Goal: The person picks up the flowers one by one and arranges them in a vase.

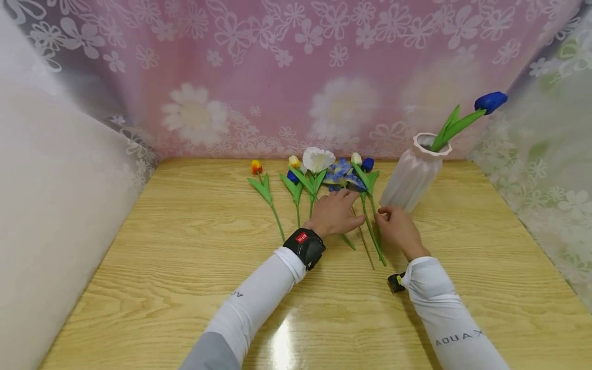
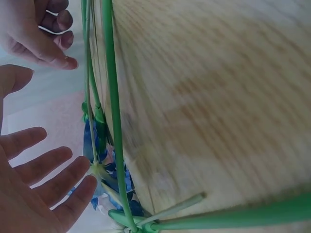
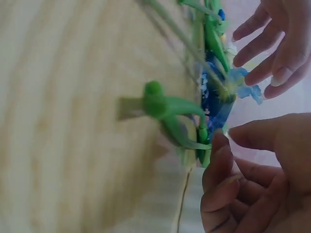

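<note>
One green-stemmed blue tulip point(image 1: 368, 164) lies beside one white tulip point(image 1: 356, 159)

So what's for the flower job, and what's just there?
Seem to be for the job:
pale vase
blue tulip in it
orange tulip, white flower, blue-and-yellow flower
left hand, right hand

Just there:
wooden table underneath
flowery cloth behind
black wristband

Table point(image 1: 185, 246): yellowish wood grain, bright glare patch point(image 1: 281, 341) at near side. Behind: pink drape point(image 1: 277, 77), white blossom print point(image 1: 310, 36), large printed daisies point(image 1: 193, 114) low down. Flanks: plain whitish panel point(image 1: 65, 169), left; green-and-white floral panel point(image 1: 541, 169), right.
</note>
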`<state>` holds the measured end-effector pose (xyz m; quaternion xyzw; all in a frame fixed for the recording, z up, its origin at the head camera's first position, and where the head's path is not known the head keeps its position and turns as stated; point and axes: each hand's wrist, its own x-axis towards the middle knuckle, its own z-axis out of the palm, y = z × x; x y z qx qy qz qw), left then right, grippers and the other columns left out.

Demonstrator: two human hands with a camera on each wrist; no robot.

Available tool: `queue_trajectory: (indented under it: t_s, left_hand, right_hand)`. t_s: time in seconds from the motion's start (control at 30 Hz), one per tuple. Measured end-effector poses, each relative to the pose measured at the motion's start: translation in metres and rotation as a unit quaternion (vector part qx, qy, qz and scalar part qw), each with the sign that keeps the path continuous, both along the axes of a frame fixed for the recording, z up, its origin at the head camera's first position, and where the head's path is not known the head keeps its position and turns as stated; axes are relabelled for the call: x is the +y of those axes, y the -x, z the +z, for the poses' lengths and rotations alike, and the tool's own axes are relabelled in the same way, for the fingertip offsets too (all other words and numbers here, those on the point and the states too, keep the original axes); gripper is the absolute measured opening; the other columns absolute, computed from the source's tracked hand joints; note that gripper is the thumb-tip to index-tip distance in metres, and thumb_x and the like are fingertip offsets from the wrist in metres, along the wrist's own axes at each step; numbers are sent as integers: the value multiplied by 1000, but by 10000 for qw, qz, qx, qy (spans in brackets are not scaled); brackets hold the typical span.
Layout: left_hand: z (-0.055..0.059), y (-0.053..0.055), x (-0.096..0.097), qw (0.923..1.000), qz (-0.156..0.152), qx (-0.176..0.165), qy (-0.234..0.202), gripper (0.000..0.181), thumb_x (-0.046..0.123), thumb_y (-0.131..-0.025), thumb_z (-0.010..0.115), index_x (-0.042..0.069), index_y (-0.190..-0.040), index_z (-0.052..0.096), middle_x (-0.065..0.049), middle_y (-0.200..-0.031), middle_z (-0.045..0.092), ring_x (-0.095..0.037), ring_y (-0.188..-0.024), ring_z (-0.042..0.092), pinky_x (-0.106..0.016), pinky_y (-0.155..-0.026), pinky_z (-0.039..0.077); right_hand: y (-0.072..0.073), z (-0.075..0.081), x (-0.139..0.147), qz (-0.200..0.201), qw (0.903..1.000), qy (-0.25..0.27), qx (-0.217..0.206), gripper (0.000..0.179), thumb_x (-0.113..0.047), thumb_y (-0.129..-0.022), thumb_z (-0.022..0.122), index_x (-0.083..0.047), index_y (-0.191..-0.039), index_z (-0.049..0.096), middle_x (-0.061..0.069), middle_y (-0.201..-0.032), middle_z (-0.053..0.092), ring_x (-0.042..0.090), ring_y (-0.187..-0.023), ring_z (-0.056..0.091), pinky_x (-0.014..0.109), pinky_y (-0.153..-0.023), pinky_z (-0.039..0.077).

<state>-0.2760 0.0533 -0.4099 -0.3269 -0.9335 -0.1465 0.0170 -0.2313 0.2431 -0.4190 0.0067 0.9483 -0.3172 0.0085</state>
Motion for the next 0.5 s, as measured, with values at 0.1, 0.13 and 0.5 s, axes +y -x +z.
queue_trajectory:
  t_s: [0.1, 0.13, 0.5]
  left_hand:
    - [-3, 0, 1, 10000, -38, 17, 2, 59, 51, -94, 49, 19, -144, 44, -3, -140, 46, -23, -121, 49, -42, -97, 40]
    - [-4, 0, 1, 10000, -32, 27, 9, 59, 51, -94, 49, 19, -144, 44, -3, -140, 47, -23, -121, 49, -42, -97, 40]
    - [-7, -3, 4, 9998, -132, 6, -118, 57, 49, -95, 49, 19, -143, 46, -3, -138, 48, -23, -114, 53, -41, -93, 43]
  right_hand:
    - [1, -5, 2, -56, 10000, -66, -8, 41, -20, -99, 46, 10, -125, 55, 25, -107, 63, 31, -83, 61, 45, -73, 48]
    - [1, -6, 2, -64, 9999, -73, 29, 40, -19, -99, 46, 11, -124, 56, 26, -107, 63, 32, -85, 62, 46, -74, 48]
    - [6, -8, 1, 4, 9997, -225, -124, 32, -15, -97, 49, 11, -113, 59, 25, -100, 63, 35, -85, 60, 47, -74, 48]
